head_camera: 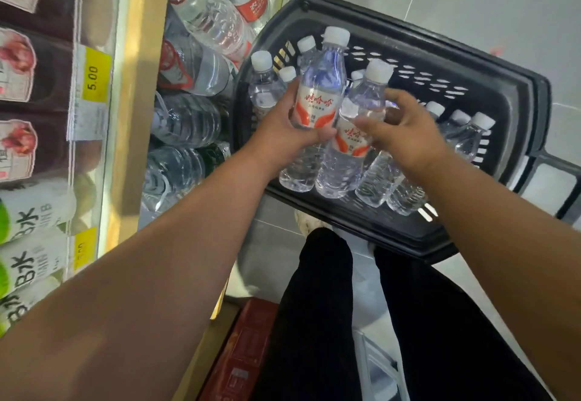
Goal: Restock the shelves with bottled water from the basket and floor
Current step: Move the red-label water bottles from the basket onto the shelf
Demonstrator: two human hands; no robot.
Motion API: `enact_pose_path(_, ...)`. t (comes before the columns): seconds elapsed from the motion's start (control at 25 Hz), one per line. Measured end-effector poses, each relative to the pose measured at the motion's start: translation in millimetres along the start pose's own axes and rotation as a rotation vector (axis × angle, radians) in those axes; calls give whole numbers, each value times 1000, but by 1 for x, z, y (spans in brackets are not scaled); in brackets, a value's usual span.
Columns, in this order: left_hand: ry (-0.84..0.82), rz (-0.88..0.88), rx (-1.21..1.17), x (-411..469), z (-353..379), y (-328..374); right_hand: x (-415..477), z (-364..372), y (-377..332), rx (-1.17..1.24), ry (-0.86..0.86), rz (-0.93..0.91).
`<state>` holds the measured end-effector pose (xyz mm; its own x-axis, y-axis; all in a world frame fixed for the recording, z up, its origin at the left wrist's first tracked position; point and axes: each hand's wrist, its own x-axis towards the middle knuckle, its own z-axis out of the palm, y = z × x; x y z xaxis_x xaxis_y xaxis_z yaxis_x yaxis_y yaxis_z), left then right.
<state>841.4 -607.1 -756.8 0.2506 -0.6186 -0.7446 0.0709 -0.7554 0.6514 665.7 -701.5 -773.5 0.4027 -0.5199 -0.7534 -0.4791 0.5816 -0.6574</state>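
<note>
The left hand (292,130) gripped a white-capped water bottle (317,102) above the left half of the black basket (471,64). Its thumb lay across the lower edge of the red-and-white label and its fingers curled round the far side. The right hand (405,130) closed round a second bottle (367,102) just beside the first. The thumb pressed the front above the label and the fingers wrapped behind, though blur hid the exact contact. The two bottles touched side by side. In the head view, each had its long axis running from a base at the basket's near rim to a cap pointing toward the far rim.

More small bottles (468,136) stood crowded in the basket around and under the held pair, their caps up. Left of the basket, large water bottles (188,117) lay packed on the bottom shelf, with red-labelled ones (220,23) beyond them. Further left, a yellow price tag (94,77) read 5.00. On the near side of the basket were the person's black trousers (314,306) and a red carton (242,347).
</note>
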Motion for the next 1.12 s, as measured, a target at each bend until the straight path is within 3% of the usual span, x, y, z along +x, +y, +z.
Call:
enact_pose_path(0.2,57,-26,-156,-49,10,26,-43,3,-39,44,88,-21)
enact_pose_path(0.44,137,0,-357,-107,41,33,-86,4,-52,-137,8,79)
enact_pose_path(0.68,253,8,-472,-154,73,-4,-118,-8,-38,-182,-292,51)
enact_pose_path(0.88,424,26,-681,-209,96,-27,-156,-10,-29,-241,-382,-31)
enact_pose_path(1.0,421,116,-747,-242,103,-39,-174,1,-23,-264,-484,10)
enact_pose_path(1.12,530,173,-902,-282,106,-63,-190,29,-14,-395,-764,-9)
